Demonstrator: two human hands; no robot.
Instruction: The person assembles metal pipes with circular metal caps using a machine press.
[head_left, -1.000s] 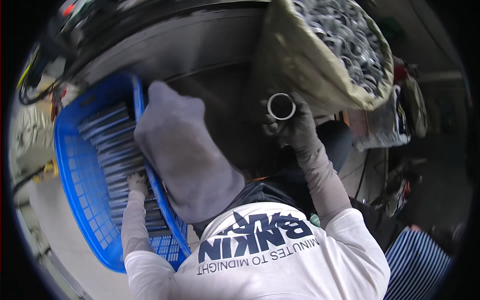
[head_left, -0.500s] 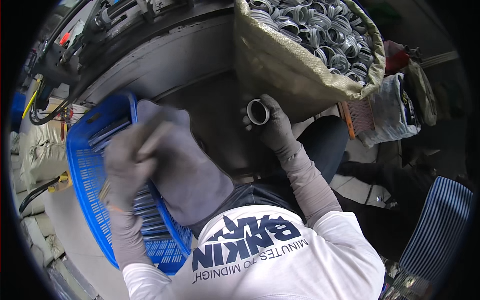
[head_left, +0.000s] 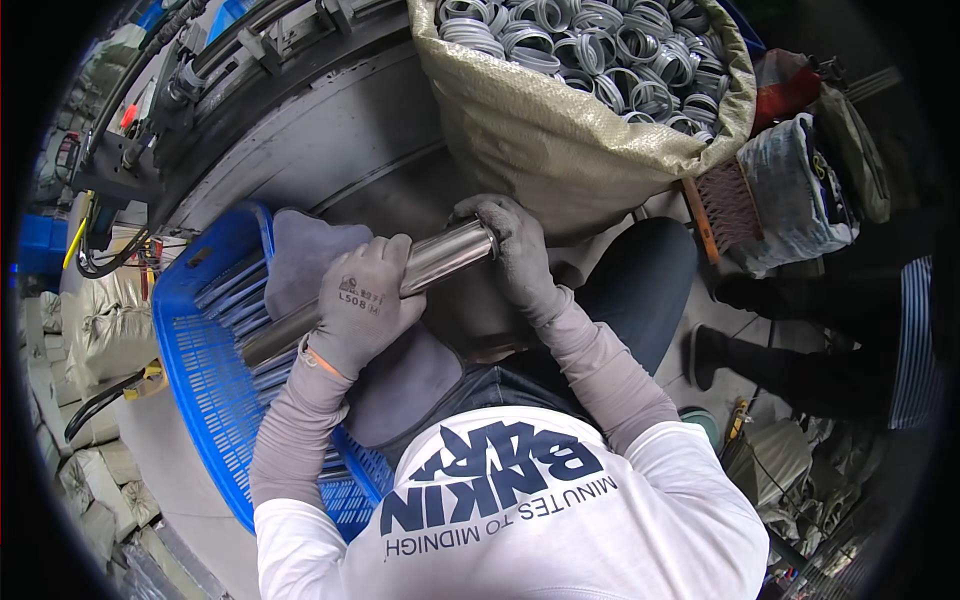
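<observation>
My left hand (head_left: 365,300), in a grey glove, is closed around a shiny metal tube (head_left: 450,257) that slants up to the right across my lap. The tube's lower end reaches over the blue basket (head_left: 190,375). At its upper end my gloved right hand (head_left: 515,250) is closed, fingers bent over the end. A thin grey ring (head_left: 491,238) shows there as a narrow rim against the palm; the rest of it is hidden by the hand. More metal tubes (head_left: 245,290) lie in the basket. A grey pad (head_left: 400,395) covers my left thigh.
A large woven sack (head_left: 560,150) full of grey rings (head_left: 600,50) stands ahead on the right. Machinery (head_left: 180,90) runs along the far left. Wrapped bundles (head_left: 115,330) are stacked at the left. Another person's legs (head_left: 800,370) are at the right, near a wrapped package (head_left: 795,200).
My left hand, blurred over the basket before, has moved right and now holds the tube across my lap. My right hand has brought the ring against the tube's upper end.
</observation>
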